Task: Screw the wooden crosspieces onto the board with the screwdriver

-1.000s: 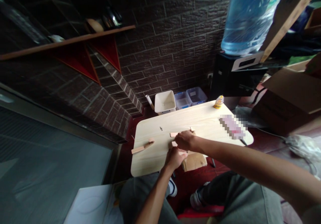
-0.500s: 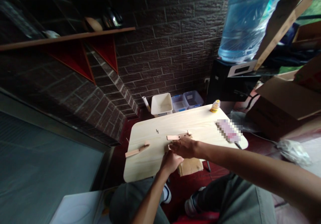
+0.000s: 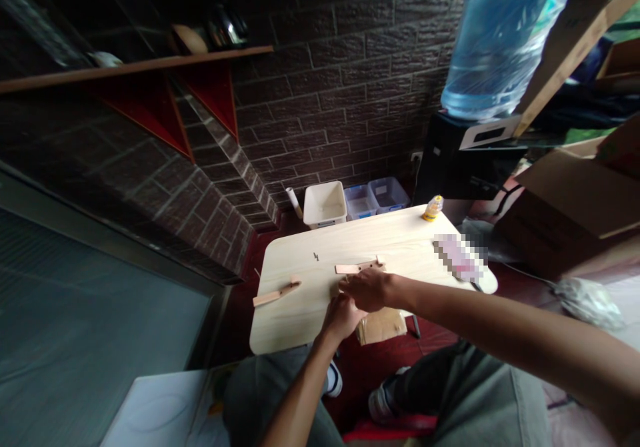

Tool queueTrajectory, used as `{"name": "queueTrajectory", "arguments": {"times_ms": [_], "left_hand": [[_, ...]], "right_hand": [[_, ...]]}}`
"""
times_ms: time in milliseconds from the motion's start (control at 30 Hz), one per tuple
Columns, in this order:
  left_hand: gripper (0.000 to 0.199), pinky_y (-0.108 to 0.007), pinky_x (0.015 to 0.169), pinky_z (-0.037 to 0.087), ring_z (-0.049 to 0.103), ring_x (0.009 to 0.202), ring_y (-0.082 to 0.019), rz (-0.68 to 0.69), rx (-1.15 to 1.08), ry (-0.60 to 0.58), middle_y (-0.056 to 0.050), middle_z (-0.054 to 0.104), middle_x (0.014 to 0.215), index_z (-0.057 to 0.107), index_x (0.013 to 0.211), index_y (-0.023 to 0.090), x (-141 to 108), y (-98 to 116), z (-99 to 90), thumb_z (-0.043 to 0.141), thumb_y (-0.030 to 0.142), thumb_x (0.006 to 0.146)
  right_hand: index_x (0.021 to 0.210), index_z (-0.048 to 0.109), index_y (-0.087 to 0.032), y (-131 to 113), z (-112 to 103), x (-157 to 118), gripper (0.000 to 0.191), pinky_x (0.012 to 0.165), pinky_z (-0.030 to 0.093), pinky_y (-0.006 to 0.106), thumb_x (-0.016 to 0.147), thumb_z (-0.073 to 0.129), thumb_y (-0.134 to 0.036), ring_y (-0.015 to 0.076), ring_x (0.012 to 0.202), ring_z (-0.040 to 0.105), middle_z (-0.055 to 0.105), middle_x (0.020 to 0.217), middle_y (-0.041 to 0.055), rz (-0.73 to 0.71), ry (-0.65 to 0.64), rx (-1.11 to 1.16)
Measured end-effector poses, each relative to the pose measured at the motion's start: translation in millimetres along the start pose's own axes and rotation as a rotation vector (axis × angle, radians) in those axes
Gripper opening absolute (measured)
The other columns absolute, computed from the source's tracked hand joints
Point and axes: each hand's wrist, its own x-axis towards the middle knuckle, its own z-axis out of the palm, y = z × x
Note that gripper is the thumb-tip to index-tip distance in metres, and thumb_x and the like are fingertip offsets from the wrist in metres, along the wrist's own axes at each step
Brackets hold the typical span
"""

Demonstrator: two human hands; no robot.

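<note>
My left hand (image 3: 344, 316) and my right hand (image 3: 366, 289) meet at the front edge of the pale wooden table (image 3: 285, 260). Both have their fingers bent inward around something small that they hide. Just beyond my right hand lies a light wooden piece (image 3: 356, 268) with dark holes. A second wooden piece (image 3: 276, 293) rests on the left part of the table. Some small dark pieces (image 3: 316, 257) lie between the two, farther back. Below my hands, a brown sheet or bag (image 3: 383, 327) sticks out past the table's front edge.
A small bottle with a yellow cap (image 3: 433, 208) stands at the table's back right, near a blurred pink object (image 3: 457, 257). Behind the table are a white bin (image 3: 325, 205) and blue bins (image 3: 387, 195). A water dispenser (image 3: 450, 160) and a cardboard box (image 3: 565, 213) stand right.
The view has shifted slightly. My right hand's fingers, flatter before, are now more curled, close against my left hand. The wooden pieces lie as before.
</note>
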Motion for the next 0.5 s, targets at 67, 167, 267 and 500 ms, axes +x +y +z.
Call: {"name": "queueTrajectory", "arguments": {"times_ms": [67,167,267,500], "left_hand": [[0.012,-0.026,0.077,0.046,0.068,0.091,-0.021,-0.018,-0.008,-0.018,-0.007,0.075,0.096,0.073,0.085,0.018,-0.6,-0.1,0.3,0.063,0.025,0.082],[0.016,-0.025,0.070,0.044,0.068,0.079,-0.018,-0.053,-0.023,-0.057,-0.005,0.074,0.080,0.071,0.072,0.017,-1.9,0.3,-0.8,0.060,0.023,0.083],[0.016,-0.025,0.070,0.044,0.068,0.077,-0.018,-0.048,-0.032,-0.053,-0.006,0.075,0.079,0.071,0.071,0.017,-1.8,0.1,-1.2,0.062,0.024,0.082],[0.015,-0.028,0.082,0.047,0.067,0.096,-0.023,-0.010,-0.008,0.007,-0.008,0.074,0.101,0.073,0.089,0.018,-0.4,-6.0,3.1,0.070,0.024,0.077]], "right_hand": [[0.116,0.059,-0.012,3.1,1.9,-0.5,0.034,0.072,0.058,0.043,0.082,0.059,-0.017,0.0308,0.093,0.070,0.070,0.109,0.0166,-0.045,-0.017,-0.031],[0.116,0.059,-0.010,4.6,2.9,0.1,0.033,0.069,0.059,0.049,0.083,0.055,-0.011,0.0329,0.090,0.070,0.070,0.106,0.0185,-0.025,-0.046,-0.101],[0.114,0.061,-0.010,1.0,3.4,3.8,0.030,0.066,0.058,0.054,0.085,0.053,-0.012,0.0345,0.087,0.071,0.071,0.105,0.0209,0.032,-0.021,-0.094],[0.122,0.059,-0.015,0.4,15.5,15.9,0.047,0.062,0.054,0.066,0.076,0.061,-0.023,0.0418,0.088,0.069,0.070,0.111,0.0213,0.100,-0.044,0.035]]}}
